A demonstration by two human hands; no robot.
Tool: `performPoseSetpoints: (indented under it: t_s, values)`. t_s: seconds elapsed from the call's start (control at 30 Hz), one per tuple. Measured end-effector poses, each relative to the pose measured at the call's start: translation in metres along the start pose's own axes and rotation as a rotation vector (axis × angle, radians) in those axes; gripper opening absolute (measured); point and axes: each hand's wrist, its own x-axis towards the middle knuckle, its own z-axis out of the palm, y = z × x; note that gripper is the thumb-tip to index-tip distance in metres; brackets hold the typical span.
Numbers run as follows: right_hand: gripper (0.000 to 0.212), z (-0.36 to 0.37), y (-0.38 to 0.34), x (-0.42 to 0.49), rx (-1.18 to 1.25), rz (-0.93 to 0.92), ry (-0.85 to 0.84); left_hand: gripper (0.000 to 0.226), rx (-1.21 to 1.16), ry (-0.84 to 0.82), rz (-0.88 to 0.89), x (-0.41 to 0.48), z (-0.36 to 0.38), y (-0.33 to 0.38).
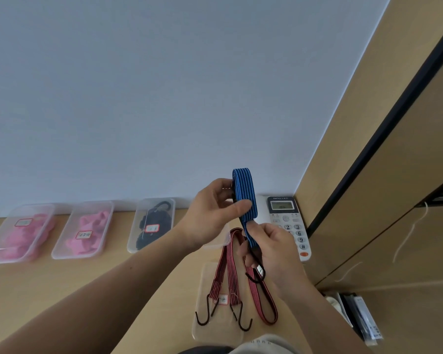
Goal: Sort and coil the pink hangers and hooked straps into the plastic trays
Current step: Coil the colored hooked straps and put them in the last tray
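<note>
A blue striped hooked strap [244, 195] is held up above the desk, partly wound into a coil. My left hand [212, 213] pinches the coil between thumb and fingers. My right hand [271, 249] grips the strap's lower end near its black hook [257, 275]. Below them, red striped straps [230, 272] with black hooks lie across a clear tray lid [202, 333]. Two clear trays [1, 256] [59, 251] at the left hold pink hangers. A third tray [132, 241] holds dark coiled items.
A white desk phone [292, 221] stands at the back right against a wooden cabinet [381, 175]. Another clear tray [221, 242] is partly hidden behind my left wrist. The wooden desk [87, 290] meets a pale wall behind the trays.
</note>
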Motion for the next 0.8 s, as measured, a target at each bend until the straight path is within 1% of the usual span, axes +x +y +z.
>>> performPoseSetpoints:
  t_s: [0.13, 0.2, 0.3, 0.4, 0.43, 0.5, 0.57, 0.67, 0.7, 0.73, 0.8]
  values:
    - [0.029, 0.003, -0.003, -0.001, 0.089, -0.026, -0.011, 0.048, 0.332, 0.029, 0.16, -0.003, -0.003, -0.004]
    - [0.028, 0.005, -0.003, -0.002, 0.174, -0.016, -0.024, 0.049, 0.463, 0.001, 0.261, -0.006, -0.004, -0.008]
    - [0.037, 0.005, -0.006, -0.002, 0.323, 0.026, -0.069, 0.05, 0.656, -0.009, 0.424, -0.01, -0.006, -0.015]
    - [0.051, 0.005, -0.008, -0.001, 0.364, 0.06, -0.097, 0.055, 0.849, 0.005, 0.559, -0.01, -0.008, -0.02]
    - [0.049, 0.005, -0.007, 0.0, 0.355, 0.059, -0.09, 0.055, 0.883, -0.001, 0.576, -0.01, -0.009, -0.021]
    - [0.04, 0.006, -0.005, 0.0, 0.347, 0.054, -0.087, 0.053, 0.896, -0.032, 0.571, -0.011, -0.011, -0.018]
    - [0.032, 0.006, -0.005, 0.0, 0.368, 0.041, -0.074, 0.051, 0.875, -0.101, 0.51, -0.012, -0.016, -0.014]
    - [0.018, 0.0, -0.004, 0.005, 0.312, -0.02, 0.013, 0.06, 0.764, -0.262, 0.314, -0.017, -0.02, -0.005]
    - [0.018, -0.001, -0.003, 0.008, 0.26, -0.044, 0.046, 0.058, 0.696, -0.291, 0.244, -0.019, -0.02, -0.004]
    - [0.021, -0.001, -0.002, 0.009, 0.207, -0.068, 0.073, 0.051, 0.621, -0.292, 0.192, -0.021, -0.018, -0.004]
    - [0.025, 0.003, 0.0, 0.01, 0.111, -0.128, 0.1, 0.033, 0.506, -0.18, 0.12, -0.02, -0.015, -0.006]
